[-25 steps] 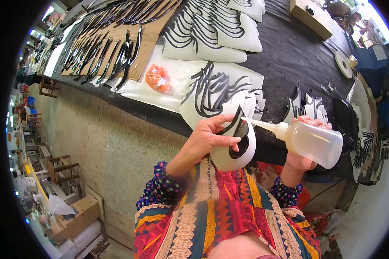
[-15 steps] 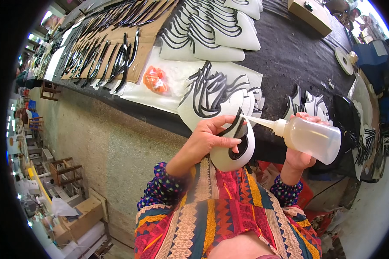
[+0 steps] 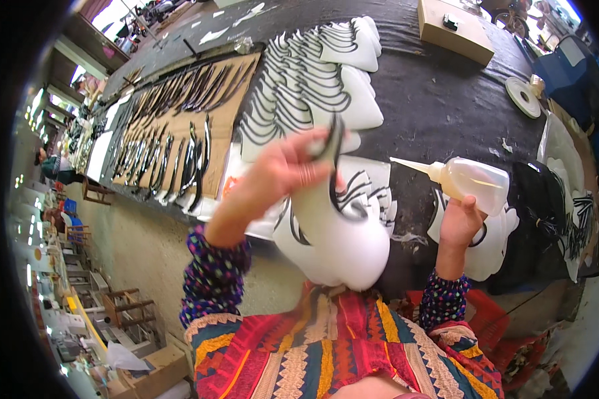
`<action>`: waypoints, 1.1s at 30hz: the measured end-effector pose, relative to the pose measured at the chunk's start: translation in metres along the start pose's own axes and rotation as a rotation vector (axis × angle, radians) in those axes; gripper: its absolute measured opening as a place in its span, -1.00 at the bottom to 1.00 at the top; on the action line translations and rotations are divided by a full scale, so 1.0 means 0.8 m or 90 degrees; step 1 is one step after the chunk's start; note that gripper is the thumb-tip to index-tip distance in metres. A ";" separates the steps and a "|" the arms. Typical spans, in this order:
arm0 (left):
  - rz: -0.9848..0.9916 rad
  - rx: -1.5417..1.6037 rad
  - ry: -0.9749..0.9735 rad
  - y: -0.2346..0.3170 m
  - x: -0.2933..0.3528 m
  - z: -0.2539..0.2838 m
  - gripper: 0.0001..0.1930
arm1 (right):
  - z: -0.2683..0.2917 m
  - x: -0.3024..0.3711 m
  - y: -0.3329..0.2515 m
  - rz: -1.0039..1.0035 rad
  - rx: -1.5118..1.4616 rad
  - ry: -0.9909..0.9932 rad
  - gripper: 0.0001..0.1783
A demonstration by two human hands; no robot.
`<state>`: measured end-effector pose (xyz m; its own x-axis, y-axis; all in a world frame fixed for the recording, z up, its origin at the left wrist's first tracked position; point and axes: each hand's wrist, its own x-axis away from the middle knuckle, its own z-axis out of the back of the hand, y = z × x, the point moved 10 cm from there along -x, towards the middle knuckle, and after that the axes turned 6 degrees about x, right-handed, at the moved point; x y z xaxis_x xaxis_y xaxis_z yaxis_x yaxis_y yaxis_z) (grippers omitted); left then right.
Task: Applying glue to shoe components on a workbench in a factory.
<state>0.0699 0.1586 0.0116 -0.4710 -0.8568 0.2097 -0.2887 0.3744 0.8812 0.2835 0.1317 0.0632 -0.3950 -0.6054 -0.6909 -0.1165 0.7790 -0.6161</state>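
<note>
My left hand (image 3: 279,169), smeared by motion, grips a white curved piece (image 3: 315,206) with a black strip along its edge. It holds the piece up over a pile of similar white, black-edged pieces (image 3: 363,249) at the table's near edge. A translucent squeeze bottle (image 3: 480,183) with a long white nozzle is held by my right hand (image 3: 460,226), the fingers wrapped round its underside. The bottle lies nearly level, its nozzle pointing left and apart from the held piece. Another group of white pieces (image 3: 496,249) lies just beyond my right hand.
Overlapping rows of white, black-edged pieces (image 3: 359,100) cover the far middle of the black table (image 3: 409,126). Glossy black strips lie on a cardboard sheet (image 3: 173,130) at left. A cardboard box (image 3: 456,36), a white roll (image 3: 522,98) and a red crate (image 3: 439,306) stand around.
My left hand has lifted the white piece up and left, away from the nozzle tip. My right hand has raised the bottle slightly. The head view has shifted.
</note>
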 end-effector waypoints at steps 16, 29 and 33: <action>0.047 -0.022 -0.027 0.013 -0.093 0.016 -0.59 | 0.016 -0.031 0.063 0.001 0.015 0.028 -0.09; 0.070 0.006 -0.059 0.002 -0.114 0.009 -0.61 | 0.029 -0.031 0.067 -0.022 -0.023 0.011 -0.11; 0.068 -0.003 -0.101 0.007 -0.123 -0.007 -0.61 | 0.037 -0.036 0.050 0.020 0.024 0.001 -0.10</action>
<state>0.1193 0.2429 -0.0017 -0.6245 -0.7456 0.2325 -0.2266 0.4579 0.8596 0.3174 0.1757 0.0475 -0.3996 -0.5807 -0.7094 -0.0690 0.7907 -0.6083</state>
